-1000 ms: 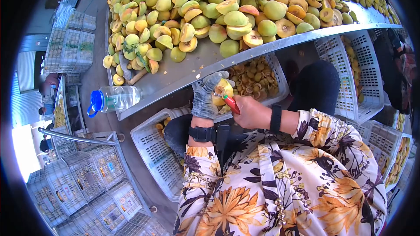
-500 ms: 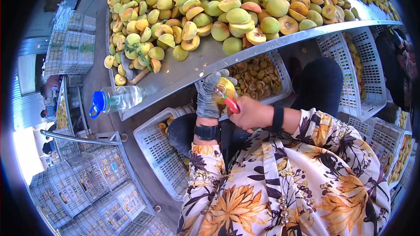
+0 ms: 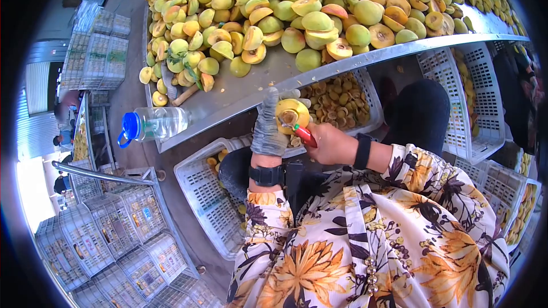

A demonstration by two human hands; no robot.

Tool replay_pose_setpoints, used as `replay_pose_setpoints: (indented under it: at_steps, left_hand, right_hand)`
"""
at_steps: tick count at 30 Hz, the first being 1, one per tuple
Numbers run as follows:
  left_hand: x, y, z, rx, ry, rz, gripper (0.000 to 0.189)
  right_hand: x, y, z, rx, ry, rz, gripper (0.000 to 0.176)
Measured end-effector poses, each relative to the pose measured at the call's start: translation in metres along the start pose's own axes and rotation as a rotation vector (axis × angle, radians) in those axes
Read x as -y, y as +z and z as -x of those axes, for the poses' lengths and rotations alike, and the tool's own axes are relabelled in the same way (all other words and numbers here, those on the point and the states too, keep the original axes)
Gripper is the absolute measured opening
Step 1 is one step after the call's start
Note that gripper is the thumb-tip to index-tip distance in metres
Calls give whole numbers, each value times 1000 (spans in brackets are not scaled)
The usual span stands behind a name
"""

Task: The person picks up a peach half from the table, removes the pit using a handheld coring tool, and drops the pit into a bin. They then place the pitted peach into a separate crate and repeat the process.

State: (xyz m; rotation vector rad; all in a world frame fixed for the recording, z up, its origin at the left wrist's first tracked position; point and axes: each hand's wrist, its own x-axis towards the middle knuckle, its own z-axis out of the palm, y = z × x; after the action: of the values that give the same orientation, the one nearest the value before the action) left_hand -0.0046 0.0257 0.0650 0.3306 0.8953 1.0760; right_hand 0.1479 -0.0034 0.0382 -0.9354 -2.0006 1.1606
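Observation:
My left hand (image 3: pixel 267 125), in a grey glove, holds up a yellow peach half (image 3: pixel 294 110). The cut face is toward me, with the brown pit area showing. My right hand (image 3: pixel 330 144) is bare and closed around a small pitting tool (image 3: pixel 305 135) with a red and green handle. Its metal tip meets the lower part of the peach; the tip's shape is mostly hidden. Below and behind my hands is a white crate (image 3: pixel 374 115) holding cut peach pieces (image 3: pixel 337 102).
A metal table (image 3: pixel 240 88) bears a heap of halved peaches (image 3: pixel 279 11). On its near left corner lies a water bottle (image 3: pixel 162 123) with a blue cap, near a wooden-handled tool (image 3: pixel 185 94). Plastic crates stand beside my left leg (image 3: pixel 208 194), at right (image 3: pixel 462 102), and stacked at left (image 3: pixel 114 228).
My left hand has turned the peach half, so its cut face and pit area now show more toward me. The right hand with the tool has shifted slightly right.

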Motion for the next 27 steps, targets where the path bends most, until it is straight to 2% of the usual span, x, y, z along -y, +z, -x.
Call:
replay_pose_setpoints:
  at_steps: [1, 2, 3, 4, 6, 9, 10, 12, 14, 16, 18, 22, 24, 25, 26, 27]
  left_hand:
    - [7, -2, -2, -73, 119, -98, 49]
    - [8, 1, -1, -79, 121, -98, 49]
    - [8, 5, 1, -171, 132, -141, 50]
    - [8, 7, 1, -260, 142, -183, 50]
    - [13, 2, 0, -179, 152, -112, 49]
    - [17, 1, -2, -194, 194, -67, 47]
    - [16, 0, -2, -161, 144, -78, 46]
    - [18, -2, -6, -127, 97, -89, 45]
    - [24, -5, -10, -133, 103, 48, 46]
    - [23, -10, -13, -121, 124, 3, 47]
    - [23, -10, -13, -109, 149, -39, 47]
    - [31, -14, -19, -162, 262, 59, 37]
    - [34, -16, -21, -197, 130, 33, 50]
    - [36, -15, -22, -235, 185, 6, 52]
    - [37, -15, -21, -234, 187, 6, 52]
    - [37, -16, -19, -226, 217, -27, 55]
  right_hand:
    - [9, -7, -5, 4, -5, -4, 9]
    - [27, -21, -12, 234, 323, -314, 9]
    - [39, -30, -16, 461, 652, -622, 9]
    - [41, -32, -17, 460, 650, -622, 9]
    - [44, -35, -17, 546, 873, -1139, 9]
    - [44, -36, -17, 585, 983, -1282, 14]
    - [44, -35, -16, 589, 982, -1280, 14]
    - [41, -31, -14, 547, 816, -995, 13]
    - [41, -32, -15, 544, 806, -913, 13]
    - [40, -35, -17, 546, 795, -827, 13]
    - [37, -41, -17, 619, 947, -1298, 11]
    - [29, -34, -15, 637, 966, -1427, 14]
    - [29, -28, -12, 543, 774, -793, 15]
    - [28, -28, -13, 558, 719, -584, 17]
    - [29, -30, -13, 558, 717, -581, 17]
    - [32, -32, -12, 557, 756, -712, 16]
